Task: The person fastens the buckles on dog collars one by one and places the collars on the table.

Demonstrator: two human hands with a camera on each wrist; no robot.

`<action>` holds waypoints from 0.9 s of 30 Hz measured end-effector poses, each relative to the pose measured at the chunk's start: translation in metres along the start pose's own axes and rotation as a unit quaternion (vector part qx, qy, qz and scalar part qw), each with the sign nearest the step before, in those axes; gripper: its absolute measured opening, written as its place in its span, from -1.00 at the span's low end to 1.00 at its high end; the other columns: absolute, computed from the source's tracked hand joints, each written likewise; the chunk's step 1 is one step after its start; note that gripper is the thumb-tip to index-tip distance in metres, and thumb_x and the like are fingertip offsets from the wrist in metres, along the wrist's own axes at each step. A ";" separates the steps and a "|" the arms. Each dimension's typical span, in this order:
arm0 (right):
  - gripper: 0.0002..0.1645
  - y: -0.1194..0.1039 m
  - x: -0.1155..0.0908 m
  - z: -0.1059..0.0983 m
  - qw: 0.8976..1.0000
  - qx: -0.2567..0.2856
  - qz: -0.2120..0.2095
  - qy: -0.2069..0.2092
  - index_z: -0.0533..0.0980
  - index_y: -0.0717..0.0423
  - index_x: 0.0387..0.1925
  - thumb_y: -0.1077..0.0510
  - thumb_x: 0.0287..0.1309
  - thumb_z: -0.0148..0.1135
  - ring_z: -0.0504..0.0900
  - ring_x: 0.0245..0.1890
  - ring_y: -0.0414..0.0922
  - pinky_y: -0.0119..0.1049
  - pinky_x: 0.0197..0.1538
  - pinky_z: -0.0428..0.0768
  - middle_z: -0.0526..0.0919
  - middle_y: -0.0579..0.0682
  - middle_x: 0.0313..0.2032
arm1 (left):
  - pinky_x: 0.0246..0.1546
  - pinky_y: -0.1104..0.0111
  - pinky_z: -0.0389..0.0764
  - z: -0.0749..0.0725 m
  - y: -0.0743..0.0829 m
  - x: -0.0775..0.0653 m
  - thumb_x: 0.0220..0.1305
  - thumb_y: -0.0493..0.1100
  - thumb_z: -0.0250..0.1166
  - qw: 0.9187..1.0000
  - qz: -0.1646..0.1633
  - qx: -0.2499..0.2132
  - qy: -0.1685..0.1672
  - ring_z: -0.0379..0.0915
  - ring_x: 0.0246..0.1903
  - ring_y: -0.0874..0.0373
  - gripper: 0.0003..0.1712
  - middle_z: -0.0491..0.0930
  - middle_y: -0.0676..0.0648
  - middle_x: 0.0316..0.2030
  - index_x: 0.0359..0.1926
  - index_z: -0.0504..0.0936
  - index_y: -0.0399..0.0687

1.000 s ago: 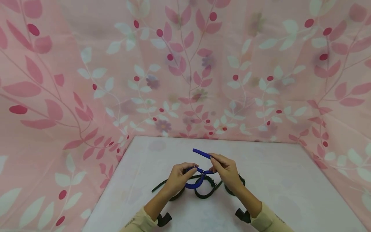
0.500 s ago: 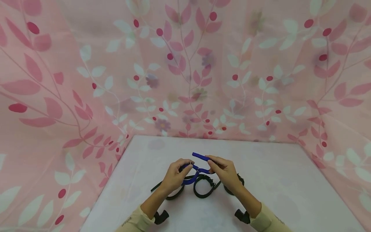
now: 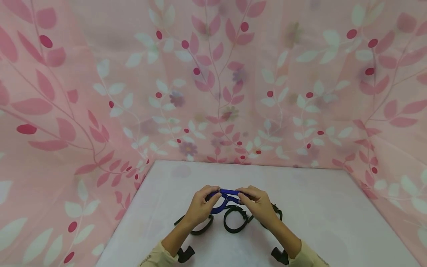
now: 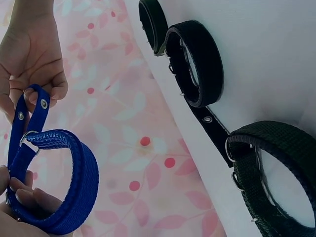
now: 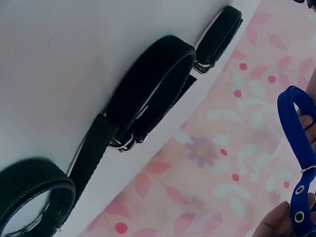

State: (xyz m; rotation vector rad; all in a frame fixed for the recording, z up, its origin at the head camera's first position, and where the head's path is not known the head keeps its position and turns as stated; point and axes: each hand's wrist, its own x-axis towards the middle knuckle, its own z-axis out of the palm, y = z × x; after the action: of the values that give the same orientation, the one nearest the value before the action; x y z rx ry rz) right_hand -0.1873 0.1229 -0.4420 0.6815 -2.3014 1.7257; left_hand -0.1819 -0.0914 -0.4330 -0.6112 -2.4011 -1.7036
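Between my two hands is a blue collar (image 3: 218,210), woven, with metal eyelets and a ring, held above the table. My left hand (image 3: 199,207) pinches it near its metal fittings, with the padded loop (image 4: 85,182) hanging by the fingers in the left wrist view. In my right hand (image 3: 260,204) is the free strap end (image 3: 230,192), doubled back toward the left hand. Eyelets (image 5: 299,216) show on the strap in the right wrist view. Whether the strap tip has entered the buckle is hidden by my left fingers.
Dark collars lie on the white table (image 3: 320,207): one by my left forearm (image 3: 201,230), one in the middle (image 3: 235,230), one partly behind my right hand (image 3: 277,211). They are buckled into loops. Pink leaf-patterned cloth (image 3: 213,92) encloses the table at back and sides.
My right hand has brought the strap end down and round, so its raised tip now meets the left hand's fingers. The dark collars have stayed put.
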 end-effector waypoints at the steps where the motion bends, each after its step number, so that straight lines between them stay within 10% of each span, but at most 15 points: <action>1: -0.83 -0.002 0.000 0.000 1.000 -0.005 -0.003 -0.003 0.61 0.16 -0.21 0.24 0.18 0.17 0.62 -0.43 -0.05 -0.36 -0.35 0.64 0.56 0.10 -0.48 | -0.43 0.51 0.40 0.000 0.000 0.000 0.29 -0.21 0.15 1.000 0.001 0.001 -0.001 0.32 -0.37 0.21 -0.74 0.52 -0.02 -0.33 -0.06 0.59 -0.22; 10: -0.81 0.024 0.002 0.001 1.000 -0.023 0.018 -0.012 0.63 -0.08 -0.21 0.03 0.19 0.18 0.59 -0.42 -0.14 -0.35 -0.38 0.61 0.58 -0.06 -0.47 | -0.39 0.50 0.46 -0.003 0.000 0.002 0.29 -0.21 0.15 1.000 0.009 -0.004 -0.011 0.35 -0.36 0.20 -0.76 0.55 -0.04 -0.30 -0.08 0.60 -0.17; 27: -0.79 0.012 -0.005 0.003 0.999 -0.029 -0.027 -0.031 0.60 0.16 -0.15 0.25 0.21 0.12 0.52 -0.42 -0.16 -0.40 -0.38 0.59 0.57 0.07 -0.43 | -0.41 0.51 0.50 -0.002 -0.001 -0.001 0.27 -0.19 0.18 0.999 -0.017 -0.027 -0.042 0.38 -0.38 0.12 -0.80 0.56 -0.04 -0.33 -0.11 0.61 -0.10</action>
State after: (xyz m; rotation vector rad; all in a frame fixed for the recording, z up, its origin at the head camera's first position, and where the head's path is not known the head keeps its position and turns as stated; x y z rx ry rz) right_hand -0.1886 0.1242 -0.4551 0.7876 -2.3416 1.6296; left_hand -0.1818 -0.0937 -0.4335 -0.6666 -2.4431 -1.7957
